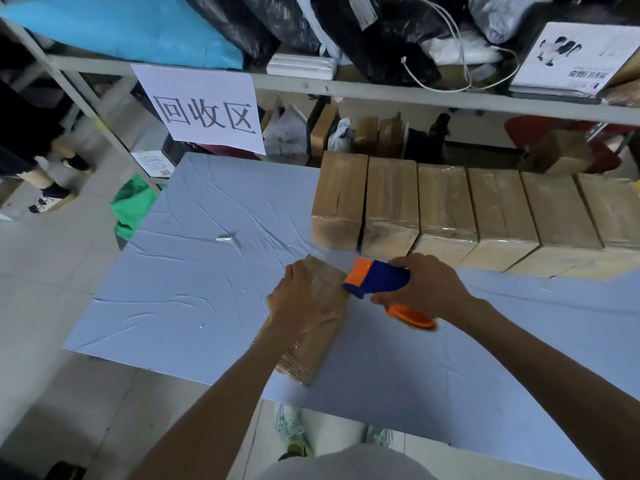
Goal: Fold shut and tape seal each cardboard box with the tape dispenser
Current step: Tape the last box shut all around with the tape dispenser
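**A:** What's the left hand doing?

**B:** The left hand (304, 301) lies over the top of the box (308, 356) near the table's (173, 271) front edge. Its fingers bend down over the box's side and hold it.

**A:** And the right?

**B:** The right hand (424, 289) is wrapped tight round the tape dispenser (377, 277), whose blue-and-orange head touches the box's right edge.

**A:** Behind them?

**B:** A row of taped boxes (450, 209) stands side by side at the back. Beyond is a shelf (381, 88) with a paper sign (204, 109).
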The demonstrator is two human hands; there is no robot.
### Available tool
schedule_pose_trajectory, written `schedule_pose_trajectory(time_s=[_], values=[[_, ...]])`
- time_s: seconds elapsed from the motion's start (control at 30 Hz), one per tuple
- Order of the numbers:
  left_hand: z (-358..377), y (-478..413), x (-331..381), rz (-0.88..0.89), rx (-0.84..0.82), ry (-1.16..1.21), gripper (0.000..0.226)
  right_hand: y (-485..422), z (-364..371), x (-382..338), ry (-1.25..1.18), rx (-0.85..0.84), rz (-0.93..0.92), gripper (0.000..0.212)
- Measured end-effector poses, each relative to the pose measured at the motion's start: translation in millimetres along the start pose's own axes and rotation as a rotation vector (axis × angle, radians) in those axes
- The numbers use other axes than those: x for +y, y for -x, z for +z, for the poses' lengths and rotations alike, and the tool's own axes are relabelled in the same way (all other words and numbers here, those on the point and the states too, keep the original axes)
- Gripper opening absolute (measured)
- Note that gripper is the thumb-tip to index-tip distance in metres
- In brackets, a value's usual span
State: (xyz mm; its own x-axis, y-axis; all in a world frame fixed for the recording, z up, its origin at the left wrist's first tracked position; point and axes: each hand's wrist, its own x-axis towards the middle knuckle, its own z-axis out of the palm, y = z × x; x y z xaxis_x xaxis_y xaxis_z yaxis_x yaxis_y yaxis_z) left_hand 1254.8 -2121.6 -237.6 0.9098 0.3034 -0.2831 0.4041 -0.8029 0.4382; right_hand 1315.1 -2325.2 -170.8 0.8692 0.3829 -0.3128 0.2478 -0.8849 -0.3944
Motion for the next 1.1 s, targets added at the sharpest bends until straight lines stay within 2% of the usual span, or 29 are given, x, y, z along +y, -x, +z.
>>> schedule_pose_trajectory(time_s=[0.17,0.47,0.67,0.93,1.1], values=[[-0.1,0.8,-0.4,0.042,0.027,-0.013,0.094,14.5,6.6,18.6,-0.055,0.016,0.007,0.047],[-2.3,6.1,-0.4,0.022,0.007,-0.022,0.095,22.3,9.4,24.2,-0.09,0.024,-0.034,0.056],[0.1,3.7,0.2,0.013,-0.01,-0.038,0.097,37.0,3.7,34.8,-0.142,0.007,0.021,0.049],[0.0,4.4,0.7,0.009,0.026,-0.055,0.101,25.7,20.7,34.2,0.02,-0.016,0.071,0.048],[-1.8,10.4,7.3,0.024,0.044,-0.013,0.093,-1.8,29.9,11.5,0.122,-0.007,0.079,0.049]])
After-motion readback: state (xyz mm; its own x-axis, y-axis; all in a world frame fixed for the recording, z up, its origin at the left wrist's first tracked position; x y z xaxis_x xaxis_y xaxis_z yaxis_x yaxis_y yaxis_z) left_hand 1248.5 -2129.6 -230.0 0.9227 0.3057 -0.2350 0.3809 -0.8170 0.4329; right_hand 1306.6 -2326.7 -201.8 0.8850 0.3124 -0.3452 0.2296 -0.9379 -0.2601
